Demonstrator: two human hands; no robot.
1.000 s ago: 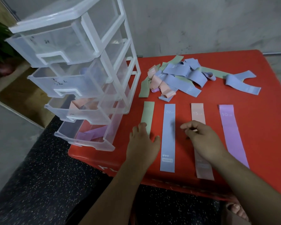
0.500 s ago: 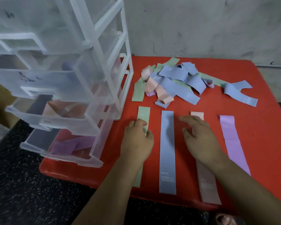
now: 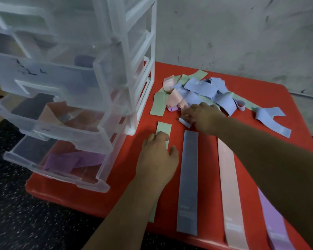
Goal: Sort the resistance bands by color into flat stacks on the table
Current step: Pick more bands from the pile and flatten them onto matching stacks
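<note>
My right hand (image 3: pixel 201 116) pinches a blue band (image 3: pixel 184 122) at the pile (image 3: pixel 202 92) edge, left hand (image 3: pixel 157 159) flat on the green strip (image 3: pixel 163 128) — red table (image 3: pixel 130 159), scuffed grey wall (image 3: pixel 242 33), clear drawer unit (image 3: pixel 79 87) left, dark speckled floor (image 3: pixel 25 222).

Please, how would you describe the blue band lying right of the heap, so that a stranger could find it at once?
On the red table, look at the tangled heap of resistance bands by the wall. Just right of it lies a single blue resistance band. Its far end splits into a fork, unlike the straight flat blue band in the near row.
</note>
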